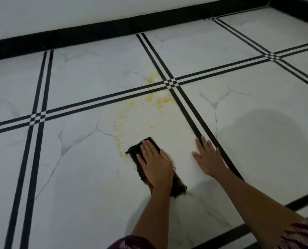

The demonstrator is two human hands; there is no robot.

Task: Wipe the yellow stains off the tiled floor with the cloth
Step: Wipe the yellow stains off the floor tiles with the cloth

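Dark cloth (179, 186), long axis far-left toward yellow stains (160, 101), under straight-fingered left grip (156, 164); right grip (209, 159) spread.

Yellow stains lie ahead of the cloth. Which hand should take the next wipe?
Left. The left hand lies flat on the dark cloth, beside the nearest yellow stains. The right hand rests spread on the tiled floor, holds nothing, and probably braces.

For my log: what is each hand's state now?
Left hand: open, pressing flat on dark rectangular cloth.
Right hand: open, flat on white tiled floor.
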